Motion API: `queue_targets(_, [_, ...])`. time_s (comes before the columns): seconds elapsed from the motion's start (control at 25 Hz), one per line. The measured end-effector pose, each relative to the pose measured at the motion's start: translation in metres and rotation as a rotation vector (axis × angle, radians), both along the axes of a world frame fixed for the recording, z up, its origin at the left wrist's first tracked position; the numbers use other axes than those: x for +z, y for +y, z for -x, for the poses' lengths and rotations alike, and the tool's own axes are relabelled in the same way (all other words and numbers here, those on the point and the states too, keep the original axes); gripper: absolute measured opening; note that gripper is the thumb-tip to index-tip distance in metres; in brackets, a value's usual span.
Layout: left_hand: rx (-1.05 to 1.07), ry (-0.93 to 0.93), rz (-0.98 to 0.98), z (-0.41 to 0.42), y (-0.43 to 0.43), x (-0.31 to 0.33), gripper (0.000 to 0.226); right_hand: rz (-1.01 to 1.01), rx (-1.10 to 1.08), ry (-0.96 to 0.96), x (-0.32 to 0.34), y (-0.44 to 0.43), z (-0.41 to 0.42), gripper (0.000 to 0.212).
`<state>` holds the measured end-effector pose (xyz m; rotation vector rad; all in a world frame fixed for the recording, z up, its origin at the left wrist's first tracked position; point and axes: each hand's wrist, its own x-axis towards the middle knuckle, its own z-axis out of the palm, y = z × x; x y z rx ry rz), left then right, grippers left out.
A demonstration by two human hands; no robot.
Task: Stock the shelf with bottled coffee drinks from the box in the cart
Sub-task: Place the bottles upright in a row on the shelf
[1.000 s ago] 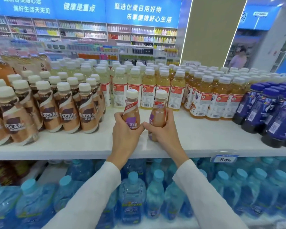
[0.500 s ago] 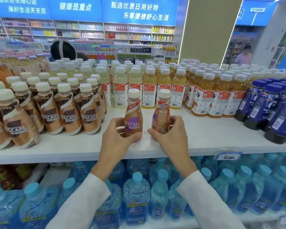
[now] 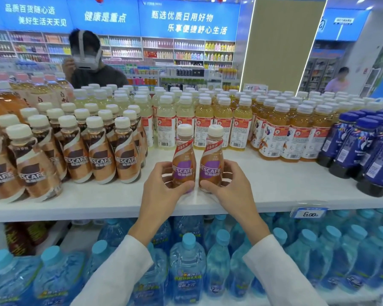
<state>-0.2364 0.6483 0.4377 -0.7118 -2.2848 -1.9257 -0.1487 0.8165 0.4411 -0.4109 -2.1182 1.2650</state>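
Observation:
Two small coffee bottles with cream caps and purple-patched labels stand upright side by side on the white shelf (image 3: 274, 191). My left hand (image 3: 161, 191) grips the left coffee bottle (image 3: 184, 160) low on its body. My right hand (image 3: 228, 188) grips the right coffee bottle (image 3: 211, 160) the same way. Both bottles stand near the shelf's front edge, in a gap between the product rows. The box and the cart are out of view.
A block of brown-labelled coffee bottles (image 3: 75, 155) fills the shelf to the left. Yellow juice bottles (image 3: 208, 120) stand behind, dark blue bottles (image 3: 358, 151) at the right. Blue water bottles (image 3: 186, 266) fill the lower shelf. A person with a headset (image 3: 89, 60) stands beyond the shelf.
Both hands have lowered the two bottles onto the shelf and slid down to grip them near the base. A person has risen into view behind the shelf.

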Motion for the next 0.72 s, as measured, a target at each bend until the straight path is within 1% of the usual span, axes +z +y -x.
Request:
queue_targets(0.08, [0.000, 0.001, 0.000, -0.001, 0.001, 0.000, 0.066, 0.014, 0.021, -0.023, 0.001, 0.001, 0.001, 0.061])
queue_targets(0.16, [0.006, -0.001, 0.008, -0.002, 0.001, 0.001, 0.066, 0.021, 0.094, -0.075, 0.004, 0.003, 0.000, 0.061])
queue_targets(0.24, [0.008, -0.004, 0.012, -0.005, 0.002, 0.001, 0.068, 0.045, 0.140, -0.076, 0.004, 0.003, -0.004, 0.069])
queue_targets(0.32, [0.024, -0.005, 0.005, -0.008, 0.002, 0.001, 0.070, 0.084, 0.117, -0.039, 0.003, -0.001, -0.008, 0.076])
queue_targets(0.36, [0.038, -0.002, 0.006, -0.009, 0.002, 0.001, 0.070, 0.093, 0.083, -0.017, 0.001, -0.005, -0.009, 0.072])
queue_targets(0.44, [0.086, 0.010, 0.022, -0.012, 0.003, -0.001, 0.064, 0.095, 0.015, 0.015, -0.003, -0.009, -0.009, 0.057])
queue_targets(0.56, [0.168, 0.019, 0.043, -0.008, 0.007, -0.001, 0.060, 0.077, -0.019, 0.031, -0.005, -0.013, 0.000, 0.050])
queue_targets(0.72, [0.174, 0.010, 0.068, 0.022, 0.020, 0.006, 0.056, 0.025, 0.025, -0.008, 0.005, -0.008, 0.038, 0.045])
